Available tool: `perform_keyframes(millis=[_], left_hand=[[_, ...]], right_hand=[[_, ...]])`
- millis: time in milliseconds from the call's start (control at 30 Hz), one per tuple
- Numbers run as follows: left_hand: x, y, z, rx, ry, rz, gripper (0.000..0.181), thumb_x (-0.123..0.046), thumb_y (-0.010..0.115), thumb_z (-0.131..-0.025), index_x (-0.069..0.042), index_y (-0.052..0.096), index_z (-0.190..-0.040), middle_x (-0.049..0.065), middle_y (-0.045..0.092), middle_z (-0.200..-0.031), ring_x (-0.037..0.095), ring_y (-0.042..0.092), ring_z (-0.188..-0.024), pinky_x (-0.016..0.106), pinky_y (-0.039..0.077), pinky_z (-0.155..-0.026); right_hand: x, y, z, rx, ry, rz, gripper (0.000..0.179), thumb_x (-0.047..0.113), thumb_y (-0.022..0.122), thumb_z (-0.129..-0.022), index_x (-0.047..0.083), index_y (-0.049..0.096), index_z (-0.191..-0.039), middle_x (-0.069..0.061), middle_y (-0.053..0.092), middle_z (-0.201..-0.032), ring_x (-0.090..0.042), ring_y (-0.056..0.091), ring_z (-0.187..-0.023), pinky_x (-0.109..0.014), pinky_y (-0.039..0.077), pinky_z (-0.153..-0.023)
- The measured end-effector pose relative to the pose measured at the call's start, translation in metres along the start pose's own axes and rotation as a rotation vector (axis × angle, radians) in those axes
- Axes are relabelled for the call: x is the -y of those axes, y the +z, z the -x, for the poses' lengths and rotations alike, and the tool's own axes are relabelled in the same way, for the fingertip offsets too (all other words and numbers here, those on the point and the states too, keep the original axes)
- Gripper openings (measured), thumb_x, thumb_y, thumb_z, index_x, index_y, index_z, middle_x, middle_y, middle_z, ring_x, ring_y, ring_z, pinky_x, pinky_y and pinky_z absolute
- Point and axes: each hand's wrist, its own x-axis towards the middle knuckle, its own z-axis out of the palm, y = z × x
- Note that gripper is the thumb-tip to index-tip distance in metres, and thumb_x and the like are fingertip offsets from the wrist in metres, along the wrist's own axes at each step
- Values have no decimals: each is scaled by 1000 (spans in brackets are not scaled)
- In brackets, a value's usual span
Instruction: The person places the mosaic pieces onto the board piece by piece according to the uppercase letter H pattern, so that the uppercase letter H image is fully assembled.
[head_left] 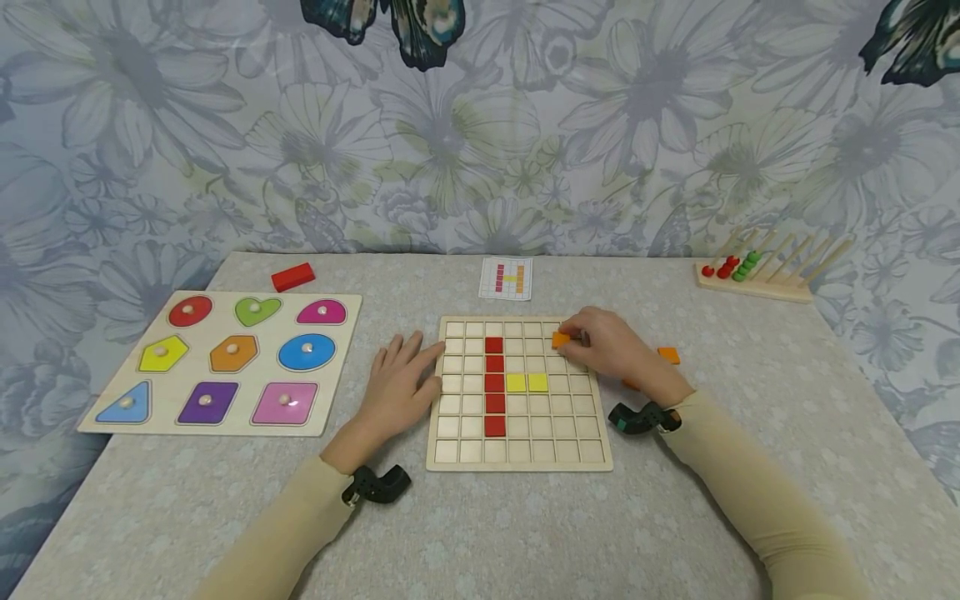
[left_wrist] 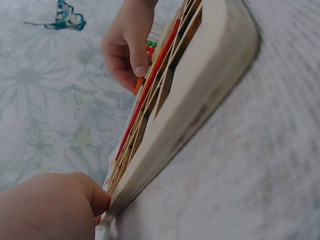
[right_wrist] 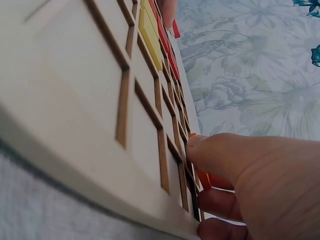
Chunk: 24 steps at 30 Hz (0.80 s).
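A wooden grid board (head_left: pixel 520 465) lies flat on the table. A column of several red tiles (head_left: pixel 494 383) sits in its cells, with two yellow tiles (head_left: pixel 527 382) beside the column's middle. Between thumb and fingers my right hand (head_left: pixel 618 348) pinches an orange tile (head_left: pixel 560 340) over the board's upper right cells. In the right wrist view, only slivers of that tile (right_wrist: pixel 203 178) show behind the thumb. My left hand (head_left: pixel 397 387) rests spread at the board's left edge, thumb and index finger touching it.
Orange tiles (head_left: pixel 668 356) lie right of the board, partly hidden by the right wrist. A pattern card (head_left: pixel 506 277) is behind it. At left are a knobbed shape puzzle (head_left: pixel 341 358) and a red block (head_left: pixel 293 277); a bead rack (head_left: pixel 757 288) stands far right.
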Motion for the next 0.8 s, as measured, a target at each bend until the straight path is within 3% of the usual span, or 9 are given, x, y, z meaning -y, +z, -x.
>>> perform_keyframes(millis=[267, 800], left_hand=[[-1, -1, 0, -3, 1, 2, 55, -23, 48, -96, -11, 53, -150, 26, 33, -163, 54, 18, -154, 73, 11, -120], [0, 0, 1, -7, 3, 7, 55, -22, 47, -96, -11, 53, -150, 27, 32, -164, 54, 17, -154, 73, 10, -120]], right_hand=[[3, 3, -1, -3, -28, 19, 33, 21, 73, -92, 2, 74, -119, -14, 72, -107, -22, 63, -89, -41, 55, -82], [2, 7, -1, -18, -41, -7, 30, 19, 73, -91, 2, 75, -117, -12, 69, -102, -19, 59, -83, -37, 53, -77]])
